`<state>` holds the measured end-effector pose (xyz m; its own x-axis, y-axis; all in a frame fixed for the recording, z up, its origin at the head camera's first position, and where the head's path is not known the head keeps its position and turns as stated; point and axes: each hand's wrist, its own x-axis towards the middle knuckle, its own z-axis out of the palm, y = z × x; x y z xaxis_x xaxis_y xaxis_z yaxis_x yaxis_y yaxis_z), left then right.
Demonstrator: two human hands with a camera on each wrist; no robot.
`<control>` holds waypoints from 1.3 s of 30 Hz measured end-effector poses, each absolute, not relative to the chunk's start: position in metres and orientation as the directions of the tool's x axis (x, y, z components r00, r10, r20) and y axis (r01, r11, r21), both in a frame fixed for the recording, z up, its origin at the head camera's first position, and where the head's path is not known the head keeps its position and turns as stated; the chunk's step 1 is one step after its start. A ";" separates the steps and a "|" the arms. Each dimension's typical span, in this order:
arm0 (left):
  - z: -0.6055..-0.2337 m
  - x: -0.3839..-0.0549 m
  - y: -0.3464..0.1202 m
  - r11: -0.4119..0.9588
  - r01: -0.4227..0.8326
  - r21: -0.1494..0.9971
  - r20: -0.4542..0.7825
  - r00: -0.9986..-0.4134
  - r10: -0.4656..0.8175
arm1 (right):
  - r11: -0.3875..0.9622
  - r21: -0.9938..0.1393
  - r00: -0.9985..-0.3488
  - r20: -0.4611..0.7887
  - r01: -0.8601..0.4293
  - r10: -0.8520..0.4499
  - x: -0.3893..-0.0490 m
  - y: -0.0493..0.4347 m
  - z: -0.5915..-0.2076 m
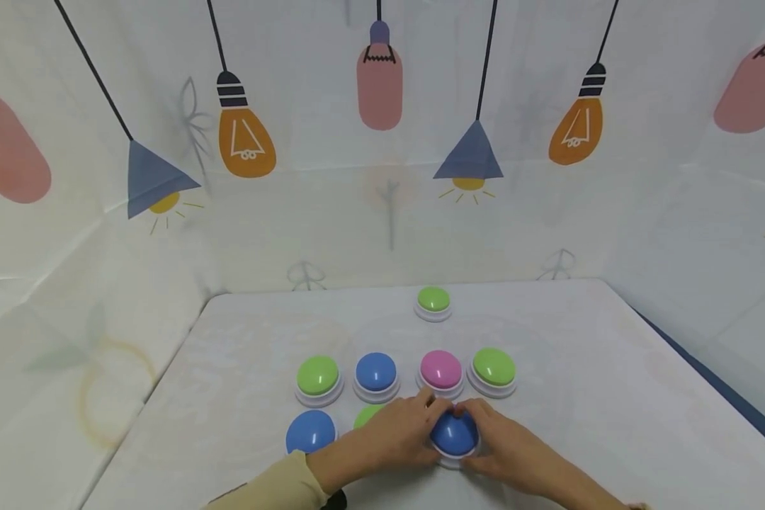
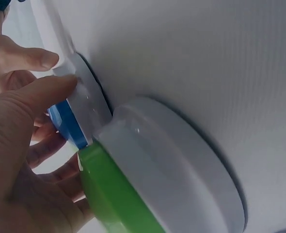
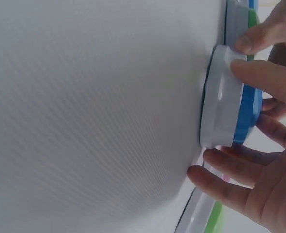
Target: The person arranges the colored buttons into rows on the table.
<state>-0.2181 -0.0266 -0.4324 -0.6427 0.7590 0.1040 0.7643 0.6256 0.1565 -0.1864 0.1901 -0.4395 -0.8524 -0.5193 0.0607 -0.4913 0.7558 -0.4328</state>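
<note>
A blue push button (image 1: 455, 435) with a white round base sits at the front right of the group, held between both hands. My left hand (image 1: 403, 431) holds its left side, thumb at the near edge and fingers bent round the far side. From the right, my right hand (image 1: 511, 448) holds it the same way; in the right wrist view its thumb presses on the white base (image 3: 223, 97). A green button (image 2: 116, 191) stands right beside the blue one, mostly hidden under my left hand in the head view. Just behind is a pink button (image 1: 441, 369).
Behind the hands, a green button (image 1: 317, 375), a blue button (image 1: 376, 372) and another green button (image 1: 494, 367) form a row with the pink one. A second blue button (image 1: 310, 431) lies front left. One green button (image 1: 433, 299) stands farther back on the white table (image 1: 261, 333).
</note>
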 end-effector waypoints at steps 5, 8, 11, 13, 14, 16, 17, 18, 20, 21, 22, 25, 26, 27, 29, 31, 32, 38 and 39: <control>-0.429 -0.220 -0.031 0.593 0.789 0.162 0.100 -0.611 0.785 | 0.755 -0.434 -0.847 0.036 -0.491 -0.531 -0.188 0.193 -0.437; -0.426 -0.222 -0.033 0.579 0.798 0.169 0.089 -0.597 0.797 | 0.758 -0.445 -0.849 0.010 -0.477 -0.528 -0.188 0.194 -0.433; -0.423 -0.224 -0.033 0.571 0.805 0.160 0.081 -0.587 0.806 | 0.766 -0.462 -0.860 -0.015 -0.447 -0.511 -0.189 0.194 -0.427; -0.420 -0.227 -0.033 0.571 0.806 0.156 0.073 -0.586 0.807 | 0.774 -0.474 -0.868 -0.038 -0.420 -0.495 -0.191 0.195 -0.422; -0.418 -0.228 -0.033 0.572 0.806 0.154 0.066 -0.586 0.808 | 0.776 -0.479 -0.872 -0.045 -0.410 -0.488 -0.192 0.195 -0.420; -0.414 -0.233 -0.033 0.582 0.796 0.167 0.043 -0.595 0.802 | 0.785 -0.479 -0.879 -0.057 -0.392 -0.473 -0.196 0.195 -0.415; -0.411 -0.235 -0.033 0.589 0.787 0.183 0.032 -0.603 0.797 | 0.788 -0.481 -0.884 -0.057 -0.384 -0.465 -0.198 0.195 -0.412; -0.408 -0.238 -0.033 0.595 0.779 0.200 0.024 -0.611 0.792 | 0.791 -0.477 -0.887 -0.050 -0.383 -0.459 -0.201 0.196 -0.410; -0.401 -0.245 -0.033 0.609 0.760 0.228 0.017 -0.628 0.778 | 0.796 -0.466 -0.893 -0.026 -0.386 -0.449 -0.209 0.197 -0.405; -0.398 -0.248 -0.032 0.614 0.753 0.238 0.020 -0.636 0.771 | 0.799 -0.459 -0.896 -0.011 -0.389 -0.443 -0.213 0.197 -0.402; -0.395 -0.252 -0.032 0.615 0.753 0.235 0.034 -0.639 0.769 | 0.799 -0.451 -0.898 0.010 -0.397 -0.441 -0.217 0.198 -0.400; -0.386 -0.265 -0.030 0.618 0.765 0.181 0.095 -0.639 0.764 | 0.795 -0.427 -0.892 0.075 -0.432 -0.445 -0.232 0.200 -0.394; -0.383 -0.270 -0.029 0.619 0.771 0.150 0.122 -0.636 0.762 | 0.792 -0.427 -0.892 0.093 -0.436 -0.441 -0.238 0.200 -0.391; -0.380 -0.275 -0.028 0.619 0.775 0.129 0.146 -0.632 0.761 | 0.788 -0.425 -0.890 0.113 -0.445 -0.442 -0.244 0.200 -0.390; -0.375 -0.287 -0.026 0.628 0.772 0.101 0.179 -0.635 0.752 | 0.782 -0.423 -0.886 0.143 -0.457 -0.441 -0.256 0.199 -0.386; -0.372 -0.300 -0.023 0.645 0.758 0.096 0.193 -0.650 0.735 | 0.782 -0.423 -0.888 0.163 -0.457 -0.431 -0.269 0.199 -0.385; -0.371 -0.307 -0.022 0.657 0.747 0.100 0.194 -0.662 0.724 | 0.780 -0.425 -0.887 0.172 -0.459 -0.428 -0.276 0.198 -0.384; -0.372 -0.348 -0.015 0.754 0.655 0.058 0.166 -0.751 0.639 | 0.807 -0.408 -0.904 0.196 -0.428 -0.380 -0.320 0.200 -0.388; -0.373 -0.354 -0.014 0.768 0.638 0.049 0.157 -0.765 0.625 | 0.816 -0.399 -0.909 0.197 -0.417 -0.369 -0.327 0.200 -0.391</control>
